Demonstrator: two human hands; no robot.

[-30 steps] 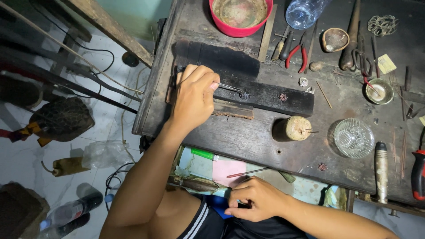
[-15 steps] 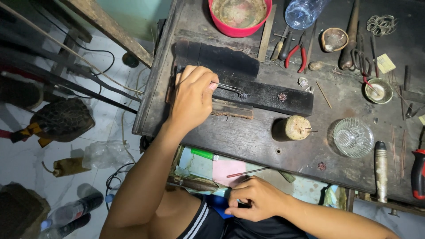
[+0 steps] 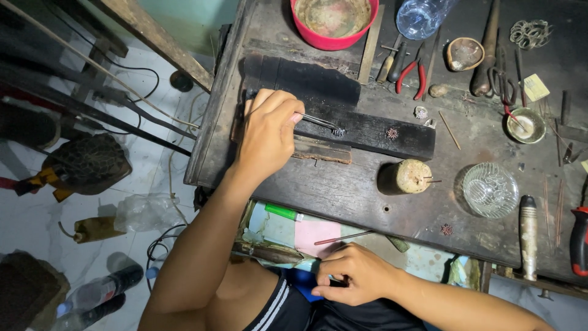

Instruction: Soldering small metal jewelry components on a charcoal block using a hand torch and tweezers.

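Left hand [image 3: 267,132] pinches tweezers [image 3: 320,121] over a charred wooden block [image 3: 367,132]; right hand [image 3: 355,274], fingers curled together, rests near the lap

Both forearms are bare, with no sleeves, watch or rings visible. The left hand [image 3: 267,132] and the right hand [image 3: 355,274] wear no gloves. Dark shorts [image 3: 288,309] with two white side stripes cover the lap.
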